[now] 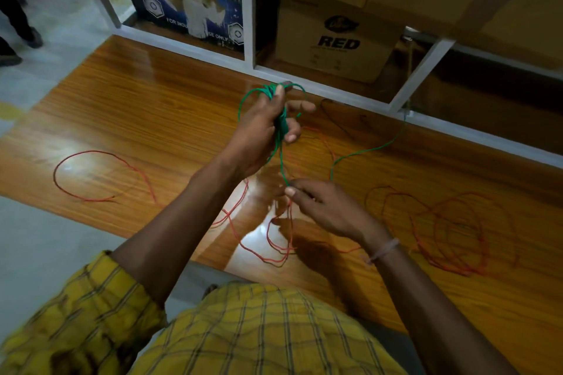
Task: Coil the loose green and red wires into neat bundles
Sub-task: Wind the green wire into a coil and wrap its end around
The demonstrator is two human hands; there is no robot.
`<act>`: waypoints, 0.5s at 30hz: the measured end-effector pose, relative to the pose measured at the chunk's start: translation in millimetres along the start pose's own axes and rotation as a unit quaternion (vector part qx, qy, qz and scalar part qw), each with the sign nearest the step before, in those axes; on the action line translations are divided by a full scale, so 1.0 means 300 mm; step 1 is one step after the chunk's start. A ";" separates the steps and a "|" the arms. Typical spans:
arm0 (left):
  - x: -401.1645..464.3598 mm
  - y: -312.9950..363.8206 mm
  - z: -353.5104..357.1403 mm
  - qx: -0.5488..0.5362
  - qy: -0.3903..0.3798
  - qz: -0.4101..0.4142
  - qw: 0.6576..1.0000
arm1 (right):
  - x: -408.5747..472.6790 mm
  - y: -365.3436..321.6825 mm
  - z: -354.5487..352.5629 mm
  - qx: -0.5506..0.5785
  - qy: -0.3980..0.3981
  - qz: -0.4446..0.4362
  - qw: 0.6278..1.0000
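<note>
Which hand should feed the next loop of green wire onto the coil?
Right. The right hand already pinches the green wire just below the coil, with the loose tail trailing off to its side. The left hand is occupied: its grip holds the green coil wound around its fingers.

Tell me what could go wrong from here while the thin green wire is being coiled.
The thin green wire trails loose across the glossy wooden table over the loose red wire, so pulling may drag or tangle the red strands. The left hand holds the coil only loosely around its fingers; loops could slip off. The right hand pinches one strand; a snag could jerk it free.
</note>
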State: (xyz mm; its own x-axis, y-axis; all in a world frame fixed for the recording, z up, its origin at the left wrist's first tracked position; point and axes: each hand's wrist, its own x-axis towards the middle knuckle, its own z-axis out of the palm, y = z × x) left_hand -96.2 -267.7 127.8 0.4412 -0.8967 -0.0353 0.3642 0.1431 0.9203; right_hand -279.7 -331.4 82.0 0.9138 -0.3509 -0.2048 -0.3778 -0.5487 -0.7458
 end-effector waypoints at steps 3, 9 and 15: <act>0.019 -0.064 -0.014 0.238 0.025 0.037 0.970 | -0.031 -0.032 -0.045 -0.040 -0.015 -0.023 0.999; -0.002 -0.100 -0.050 0.562 -0.066 0.005 0.824 | -0.087 -0.093 -0.283 0.064 0.011 -0.046 0.997; -0.103 -0.073 -0.015 0.345 -0.185 -0.075 0.917 | -0.047 -0.039 -0.433 0.137 0.152 -0.067 0.977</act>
State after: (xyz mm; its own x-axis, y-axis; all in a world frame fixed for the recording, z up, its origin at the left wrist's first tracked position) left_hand -114.1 -241.3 107.1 0.0733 -0.9835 -0.1652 -0.2647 -0.1789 0.9476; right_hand -307.5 -418.6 176.2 0.8502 -0.5213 0.0735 -0.1654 -0.3970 -0.9028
